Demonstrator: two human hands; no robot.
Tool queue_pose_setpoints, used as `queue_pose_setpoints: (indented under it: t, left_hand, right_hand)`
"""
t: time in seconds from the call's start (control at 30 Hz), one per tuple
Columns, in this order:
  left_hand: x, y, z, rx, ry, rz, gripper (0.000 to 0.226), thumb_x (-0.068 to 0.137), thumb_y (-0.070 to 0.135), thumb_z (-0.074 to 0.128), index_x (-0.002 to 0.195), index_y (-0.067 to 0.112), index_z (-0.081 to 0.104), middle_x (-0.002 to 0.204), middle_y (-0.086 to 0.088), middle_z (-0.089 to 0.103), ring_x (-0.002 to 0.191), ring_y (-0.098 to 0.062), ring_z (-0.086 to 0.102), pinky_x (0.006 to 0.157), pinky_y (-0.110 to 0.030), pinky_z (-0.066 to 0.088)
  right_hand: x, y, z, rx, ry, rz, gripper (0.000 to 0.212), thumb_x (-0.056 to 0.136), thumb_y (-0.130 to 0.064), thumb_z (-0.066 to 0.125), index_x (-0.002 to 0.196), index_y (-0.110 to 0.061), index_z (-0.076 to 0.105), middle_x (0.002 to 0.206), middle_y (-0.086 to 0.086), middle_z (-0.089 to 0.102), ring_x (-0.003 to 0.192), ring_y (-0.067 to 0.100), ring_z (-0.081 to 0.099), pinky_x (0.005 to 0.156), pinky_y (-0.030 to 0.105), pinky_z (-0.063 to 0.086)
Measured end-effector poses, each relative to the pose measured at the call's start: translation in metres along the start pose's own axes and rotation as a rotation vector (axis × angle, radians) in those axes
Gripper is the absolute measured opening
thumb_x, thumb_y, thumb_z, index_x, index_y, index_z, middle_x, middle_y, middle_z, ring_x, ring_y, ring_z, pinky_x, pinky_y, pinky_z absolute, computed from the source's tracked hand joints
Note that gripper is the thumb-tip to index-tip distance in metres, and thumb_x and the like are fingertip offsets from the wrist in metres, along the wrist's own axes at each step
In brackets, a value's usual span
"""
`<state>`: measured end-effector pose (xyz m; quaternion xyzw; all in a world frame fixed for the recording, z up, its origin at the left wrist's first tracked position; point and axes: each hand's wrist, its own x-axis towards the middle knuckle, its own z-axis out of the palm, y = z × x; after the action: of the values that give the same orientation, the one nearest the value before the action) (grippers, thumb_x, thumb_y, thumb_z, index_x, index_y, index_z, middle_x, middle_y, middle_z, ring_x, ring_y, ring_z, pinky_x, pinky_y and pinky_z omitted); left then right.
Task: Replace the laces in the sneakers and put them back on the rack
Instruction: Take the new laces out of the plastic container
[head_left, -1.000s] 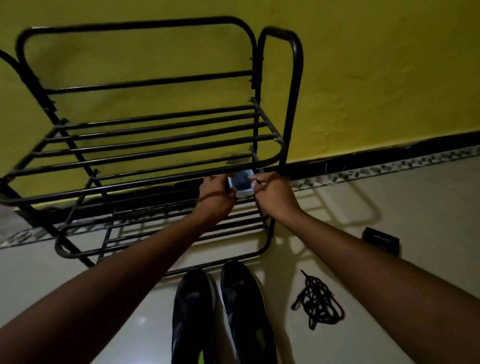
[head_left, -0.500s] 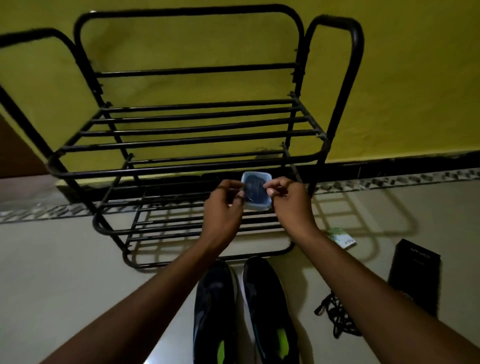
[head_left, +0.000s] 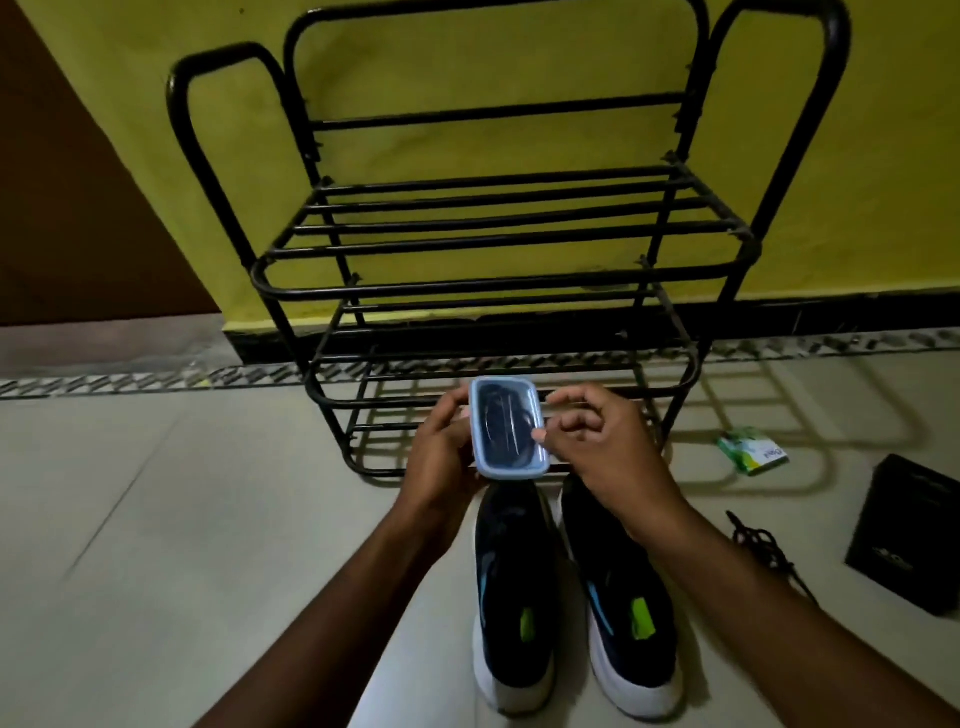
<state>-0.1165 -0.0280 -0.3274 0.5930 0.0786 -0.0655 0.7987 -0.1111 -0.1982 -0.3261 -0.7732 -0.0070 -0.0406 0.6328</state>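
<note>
Clasping one box (head_left: 508, 428) in left hand (head_left: 441, 460), right hand (head_left: 605, 449) pinching it, two sneakers (head_left: 511, 582)

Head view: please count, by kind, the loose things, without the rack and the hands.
Sneakers: 2
Lidded container: 1
Black lace bundle: 1
Black box: 1
Green packet: 1
Total: 6

I am facing a dim yellow wall (head_left: 893, 156). A black skirting band (head_left: 857, 312) is running along its foot, a patterned tile strip (head_left: 104, 382) bordering that, pale floor (head_left: 182, 519) spreading toward me, and a brown panel (head_left: 62, 182) is standing at its left.
</note>
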Motion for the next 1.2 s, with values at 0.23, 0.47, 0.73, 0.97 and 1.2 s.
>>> queue_pose_setpoints:
  t: [0.23,0.47,0.73,0.97,1.2]
  left_hand:
    - [-0.02,-0.006,0.005,-0.044,-0.166,-0.084,0.035,0.105,0.034,0.041,0.13,0.019,0.061,0.119,-0.018,0.071,0.095,-0.034,0.068,0.074,-0.043,0.052]
    - [-0.021,-0.013,0.016,0.097,-0.128,-0.131,0.045,0.097,0.044,0.05,0.124,0.009,0.061,0.093,-0.014,0.068,0.066,-0.017,0.062,0.051,-0.026,0.041]
    - [-0.029,-0.014,0.028,0.152,-0.077,-0.237,0.04,0.104,0.036,0.041,0.121,0.008,0.065,0.088,-0.01,0.068,0.06,-0.012,0.064,0.044,-0.02,0.046]
    - [-0.037,-0.025,0.03,0.09,0.047,-0.267,0.029,0.104,0.037,0.041,0.103,0.02,0.065,0.088,-0.008,0.068,0.067,-0.019,0.064,0.048,-0.022,0.047]
    - [-0.043,-0.036,0.023,0.174,0.039,-0.302,0.037,0.104,0.042,0.041,0.109,0.017,0.069,0.095,-0.009,0.073,0.081,-0.023,0.068,0.059,-0.028,0.053]
  right_hand:
    - [-0.002,0.007,-0.001,-0.051,0.012,-0.043,0.033,0.069,-0.007,0.088,0.097,-0.019,0.075,0.076,0.001,0.072,0.074,0.018,0.071,0.075,0.039,0.063]
    - [0.001,0.014,-0.014,0.016,-0.115,-0.028,0.04,0.07,0.001,0.086,0.106,-0.01,0.076,0.096,0.002,0.078,0.093,0.018,0.074,0.085,0.044,0.061]
    - [-0.003,0.021,-0.022,-0.049,-0.09,0.115,0.031,0.061,-0.005,0.092,0.087,-0.011,0.077,0.077,0.008,0.075,0.076,0.025,0.075,0.076,0.051,0.062]
    - [-0.007,0.034,-0.019,-0.162,-0.004,0.087,0.033,0.051,-0.014,0.097,0.076,-0.016,0.076,0.068,0.003,0.073,0.07,0.022,0.074,0.068,0.046,0.063]
    - [-0.007,0.026,-0.018,-0.2,-0.205,-0.049,0.044,0.06,-0.013,0.094,0.098,-0.028,0.078,0.092,-0.005,0.077,0.087,0.016,0.072,0.081,0.035,0.061]
